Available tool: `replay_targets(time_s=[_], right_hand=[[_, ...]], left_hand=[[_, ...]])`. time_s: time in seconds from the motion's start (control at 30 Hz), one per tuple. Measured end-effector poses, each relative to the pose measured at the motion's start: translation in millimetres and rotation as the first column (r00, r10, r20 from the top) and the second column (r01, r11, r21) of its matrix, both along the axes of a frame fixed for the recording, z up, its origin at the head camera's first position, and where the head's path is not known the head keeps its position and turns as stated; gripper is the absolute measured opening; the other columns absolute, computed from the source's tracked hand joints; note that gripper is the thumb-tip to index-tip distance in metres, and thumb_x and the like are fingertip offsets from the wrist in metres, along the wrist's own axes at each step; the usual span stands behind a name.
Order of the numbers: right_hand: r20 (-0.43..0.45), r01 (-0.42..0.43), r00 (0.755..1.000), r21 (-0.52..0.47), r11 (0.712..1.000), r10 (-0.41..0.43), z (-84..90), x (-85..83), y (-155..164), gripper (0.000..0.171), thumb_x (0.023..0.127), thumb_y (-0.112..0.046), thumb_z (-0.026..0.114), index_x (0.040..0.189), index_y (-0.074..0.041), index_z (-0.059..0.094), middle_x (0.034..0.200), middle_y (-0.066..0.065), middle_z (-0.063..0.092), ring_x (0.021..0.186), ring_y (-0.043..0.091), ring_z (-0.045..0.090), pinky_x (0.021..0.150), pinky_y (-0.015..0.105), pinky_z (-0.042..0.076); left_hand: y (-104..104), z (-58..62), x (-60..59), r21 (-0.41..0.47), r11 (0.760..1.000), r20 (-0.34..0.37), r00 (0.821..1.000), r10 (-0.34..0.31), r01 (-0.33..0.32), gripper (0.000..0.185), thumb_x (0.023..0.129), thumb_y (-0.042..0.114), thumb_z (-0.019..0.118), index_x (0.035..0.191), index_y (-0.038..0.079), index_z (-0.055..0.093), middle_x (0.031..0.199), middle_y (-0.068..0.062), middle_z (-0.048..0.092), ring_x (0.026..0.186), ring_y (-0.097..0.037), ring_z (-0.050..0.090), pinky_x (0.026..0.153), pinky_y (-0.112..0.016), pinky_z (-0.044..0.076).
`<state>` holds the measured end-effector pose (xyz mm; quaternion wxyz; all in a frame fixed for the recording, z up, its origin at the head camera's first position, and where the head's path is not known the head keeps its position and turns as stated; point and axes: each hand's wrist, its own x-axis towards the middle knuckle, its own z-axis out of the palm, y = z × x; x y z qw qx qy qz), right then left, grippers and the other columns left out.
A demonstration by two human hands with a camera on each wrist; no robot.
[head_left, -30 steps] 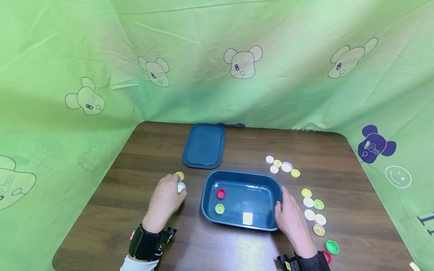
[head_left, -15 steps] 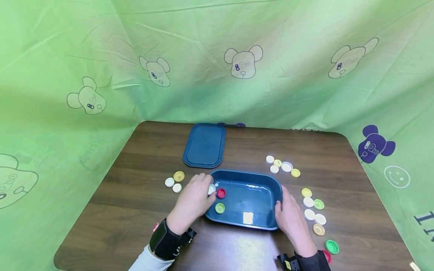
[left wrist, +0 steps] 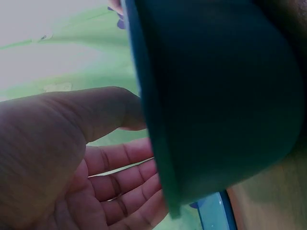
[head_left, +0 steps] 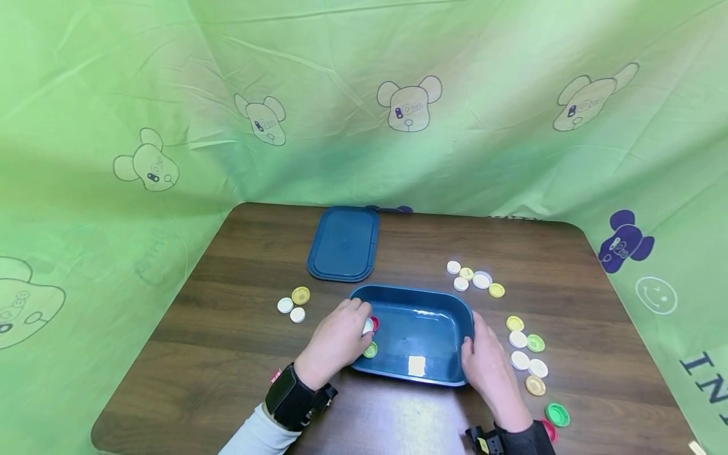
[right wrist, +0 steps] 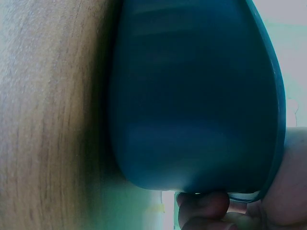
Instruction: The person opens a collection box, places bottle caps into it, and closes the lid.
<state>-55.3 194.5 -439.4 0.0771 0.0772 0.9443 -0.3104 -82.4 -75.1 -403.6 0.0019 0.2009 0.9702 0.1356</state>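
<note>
Over the left end of the blue tray (head_left: 421, 332), the left hand (head_left: 339, 336) pinches a white disc (head_left: 368, 326), while the right hand (head_left: 486, 361) grips the tray's right end.

White glare spots the tray (head_left: 421, 335) — wrist views look dim, soft.

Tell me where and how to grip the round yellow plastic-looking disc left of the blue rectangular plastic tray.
Probably pinch the yellow disc by its rim, from above and the right: it lies flat, with two round white plastic-looking discs close on its near side.
</note>
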Motion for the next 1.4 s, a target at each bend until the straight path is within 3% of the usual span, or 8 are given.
replay_targets(time_s=[0.17, 0.5, 0.73, 0.93, 1.13, 1.27, 1.4], right_hand=[[0.01, 0.002, 1.0, -0.001, 1.0, -0.002, -0.3, -0.3, 0.1, 0.058, 0.104, -0.01, 0.046, 0.156, 0.005, 0.023, 0.152, 0.034, 0.036, 0.136, 0.052, 0.04, 0.104, 0.065, 0.038], [0.02, 0.002, 1.0, -0.002, 1.0, -0.002, -2.1, -0.1, 1.0, 0.059, 0.105, -0.011, 0.045, 0.157, 0.006, 0.021, 0.153, 0.035, 0.034, 0.138, 0.053, 0.038, 0.106, 0.065, 0.037], [0.006, -0.008, 1.0, 0.006, 1.0, 0.008, -2.7, -0.7, 2.0, 0.059, 0.105, -0.01, 0.045, 0.156, 0.006, 0.022, 0.152, 0.035, 0.034, 0.138, 0.053, 0.038, 0.107, 0.065, 0.036], [0.013, -0.015, 1.0, 0.005, 1.0, 0.015, -3.5, -2.2, 1.7, 0.059, 0.105, -0.011, 0.046, 0.156, 0.006, 0.022, 0.152, 0.035, 0.034, 0.138, 0.053, 0.038, 0.107, 0.065, 0.036], [0.004, -0.014, 1.0, 0.005, 1.0, 0.014, -3.4, -2.8, 1.5, 0.059, 0.105, -0.01, 0.045, 0.156, 0.007, 0.022, 0.152, 0.036, 0.035, 0.137, 0.053, 0.039, 0.106, 0.065, 0.037], [-0.001, -0.015, 1.0, 0.004, 1.0, 0.015, -2.9, -2.6, 1.7, 0.059, 0.104, -0.01, 0.045, 0.156, 0.007, 0.022, 0.152, 0.036, 0.035, 0.137, 0.053, 0.039, 0.105, 0.066, 0.037], [0.013, -0.015, 1.0, -0.002, 1.0, 0.015, -2.6, -2.4, 2.2, 0.059, 0.105, -0.01, 0.045, 0.156, 0.006, 0.021, 0.152, 0.036, 0.034, 0.138, 0.053, 0.038, 0.106, 0.066, 0.036]], left_hand=[[4.4, -6.1, -3.6, -0.049, 0.998, -0.017, 0.999, -0.043, 0.042, 0.024, 0.086, 0.023, 0.079, 0.102, 0.009, 0.067, 0.093, -0.003, 0.064, 0.084, -0.017, 0.057, 0.076, -0.032, 0.054], [8.0, -10.7, -3.9, -0.049, 0.998, 0.04, 0.999, -0.036, 0.038, 0.025, 0.087, 0.022, 0.079, 0.106, 0.01, 0.067, 0.098, -0.002, 0.063, 0.088, -0.016, 0.055, 0.08, -0.031, 0.056], [6.3, -9.1, -1.9, -0.084, 0.991, 0.029, 0.995, -0.097, 0.099, 0.024, 0.085, 0.016, 0.08, 0.104, 0.009, 0.068, 0.094, -0.001, 0.061, 0.084, -0.016, 0.05, 0.075, -0.028, 0.05], [-0.9, -5.7, 1.6, -0.022, 0.996, -0.02, 0.996, -0.084, 0.083, 0.024, 0.086, 0.015, 0.079, 0.107, 0.009, 0.07, 0.097, -0.001, 0.062, 0.088, -0.016, 0.052, 0.078, -0.028, 0.052], [-26.7, 6.1, -4.4, 0.093, 0.995, -0.121, 0.992, 0.046, -0.035, 0.027, 0.085, 0.017, 0.081, 0.107, 0.006, 0.069, 0.102, -0.005, 0.066, 0.096, -0.021, 0.059, 0.083, -0.036, 0.054], [-51.4, 9.7, -9.4, 0.123, 0.98, -0.122, 0.977, 0.173, -0.158, 0.029, 0.085, 0.015, 0.082, 0.108, 0.005, 0.068, 0.103, -0.008, 0.067, 0.097, -0.025, 0.06, 0.083, -0.04, 0.054], [-75.0, 6.8, -11.7, 0.152, 0.956, -0.068, 0.962, 0.263, -0.251, 0.031, 0.085, 0.013, 0.081, 0.112, 0.003, 0.068, 0.106, -0.013, 0.067, 0.098, -0.027, 0.06, 0.083, -0.042, 0.054]])
